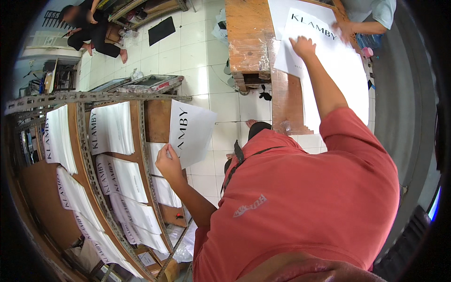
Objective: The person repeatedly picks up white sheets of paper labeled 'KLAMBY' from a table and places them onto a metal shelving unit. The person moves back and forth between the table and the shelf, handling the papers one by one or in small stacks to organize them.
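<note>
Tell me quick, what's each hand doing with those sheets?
Left hand shut on printed sheet, beside rack. Right hand flat on table sheet. Another person's hand touches it too.

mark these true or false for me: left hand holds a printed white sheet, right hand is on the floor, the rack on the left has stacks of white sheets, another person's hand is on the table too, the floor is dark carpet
1. The left hand holds a printed white sheet. True: it grips the sheet at its lower edge, near the rack.
2. The right hand rests on the floor. False: it presses on a white sheet on the table.
3. The metal rack holds stacks of white sheets. True.
4. A co-worker's hand is at the wooden table as well. True: it touches the sheets from the far side.
5. The floor is dark carpet. False: it is pale tile.
</note>
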Demonstrator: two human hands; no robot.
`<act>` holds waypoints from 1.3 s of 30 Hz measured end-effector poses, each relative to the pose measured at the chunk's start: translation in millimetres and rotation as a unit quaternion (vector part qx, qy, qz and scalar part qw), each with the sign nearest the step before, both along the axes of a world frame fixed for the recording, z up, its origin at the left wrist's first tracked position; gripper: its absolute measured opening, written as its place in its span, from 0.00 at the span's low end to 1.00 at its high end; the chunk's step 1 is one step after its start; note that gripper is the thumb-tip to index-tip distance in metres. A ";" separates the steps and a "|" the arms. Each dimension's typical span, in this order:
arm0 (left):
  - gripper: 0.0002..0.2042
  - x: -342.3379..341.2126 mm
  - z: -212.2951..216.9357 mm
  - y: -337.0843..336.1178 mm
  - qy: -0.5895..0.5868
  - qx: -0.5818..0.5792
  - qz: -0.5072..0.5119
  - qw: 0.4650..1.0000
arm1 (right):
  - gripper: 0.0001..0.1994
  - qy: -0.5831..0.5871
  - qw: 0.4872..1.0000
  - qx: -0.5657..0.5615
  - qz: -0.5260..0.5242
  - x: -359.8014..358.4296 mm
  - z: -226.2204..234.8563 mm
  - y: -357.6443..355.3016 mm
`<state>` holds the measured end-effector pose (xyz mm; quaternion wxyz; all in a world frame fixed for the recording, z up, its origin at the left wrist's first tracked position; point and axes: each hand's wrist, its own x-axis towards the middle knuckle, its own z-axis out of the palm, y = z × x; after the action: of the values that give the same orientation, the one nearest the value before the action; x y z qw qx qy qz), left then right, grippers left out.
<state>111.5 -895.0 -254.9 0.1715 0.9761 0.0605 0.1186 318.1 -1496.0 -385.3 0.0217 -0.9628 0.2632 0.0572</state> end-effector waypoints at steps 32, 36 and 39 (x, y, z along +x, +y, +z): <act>0.06 -273.7 7.8 72.3 -0.227 0.003 0.526 0.819 | 0.06 -0.004 0.806 -0.018 0.591 19.5 121.5 157.1; 0.07 -340.9 25.6 77.1 -0.267 -0.026 0.561 0.783 | 0.04 -0.080 0.758 0.009 0.647 -20.2 188.0 274.2; 0.06 -396.7 31.9 83.1 -0.271 -0.020 0.562 0.781 | 0.05 -0.130 0.716 -0.008 0.686 -39.3 201.7 341.1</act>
<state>-285.3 -811.8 -222.9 0.1031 0.6930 0.5520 0.4522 278.7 -1154.9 -183.6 0.0029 -0.8775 -0.4742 -0.0718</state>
